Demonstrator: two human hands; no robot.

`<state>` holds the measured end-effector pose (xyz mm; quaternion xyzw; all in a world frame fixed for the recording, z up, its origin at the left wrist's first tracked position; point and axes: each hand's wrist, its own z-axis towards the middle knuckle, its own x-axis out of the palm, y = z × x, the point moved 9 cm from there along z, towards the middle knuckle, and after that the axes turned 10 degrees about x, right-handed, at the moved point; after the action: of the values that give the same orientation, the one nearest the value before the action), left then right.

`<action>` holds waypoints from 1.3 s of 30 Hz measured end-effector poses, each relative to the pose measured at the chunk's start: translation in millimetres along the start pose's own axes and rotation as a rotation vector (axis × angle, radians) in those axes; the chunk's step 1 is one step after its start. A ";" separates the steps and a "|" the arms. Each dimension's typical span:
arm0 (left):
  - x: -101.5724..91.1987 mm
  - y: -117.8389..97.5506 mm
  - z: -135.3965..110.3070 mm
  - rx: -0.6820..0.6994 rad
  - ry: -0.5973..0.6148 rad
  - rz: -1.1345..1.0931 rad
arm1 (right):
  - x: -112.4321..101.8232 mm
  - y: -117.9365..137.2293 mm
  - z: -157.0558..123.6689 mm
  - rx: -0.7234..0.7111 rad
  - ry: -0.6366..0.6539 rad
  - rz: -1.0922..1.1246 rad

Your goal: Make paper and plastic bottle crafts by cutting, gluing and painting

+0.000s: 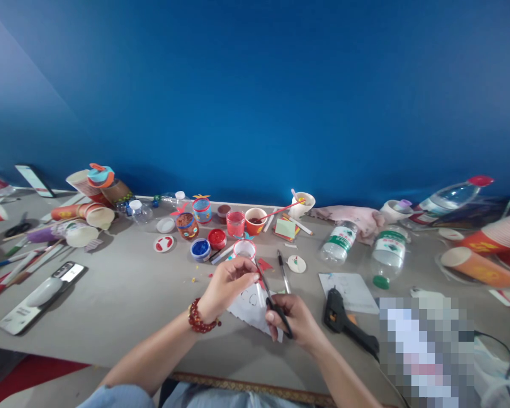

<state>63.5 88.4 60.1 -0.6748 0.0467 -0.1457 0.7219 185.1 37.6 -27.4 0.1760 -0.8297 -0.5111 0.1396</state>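
Note:
My left hand (227, 281), with a red bead bracelet at the wrist, is closed in a pinch on a white sheet of paper (250, 306) with shapes drawn on it, held just above the grey table (127, 294). My right hand (296, 321) is closed round black-handled scissors (272, 300), whose blades point up into the paper near my left fingertips. A small red paper scrap (264, 264) lies just beyond the blades.
Small paint pots (216, 238), decorated cups (187, 225) and a black pen (283, 270) stand behind my hands. A black glue gun (344, 323) and a white sheet (352, 291) lie to the right, past them plastic bottles (339, 242) and orange paper cups (478, 265). Markers and a phone (42, 294) lie left.

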 end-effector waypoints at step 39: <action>-3.3 -0.5 0.4 0.062 -0.003 0.142 | -3.4 -2.1 3.4 -0.002 -0.043 -0.023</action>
<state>60.4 89.6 60.2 -0.6473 0.0887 -0.0943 0.7512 187.1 40.9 -31.0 0.1742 -0.8299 -0.5172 0.1161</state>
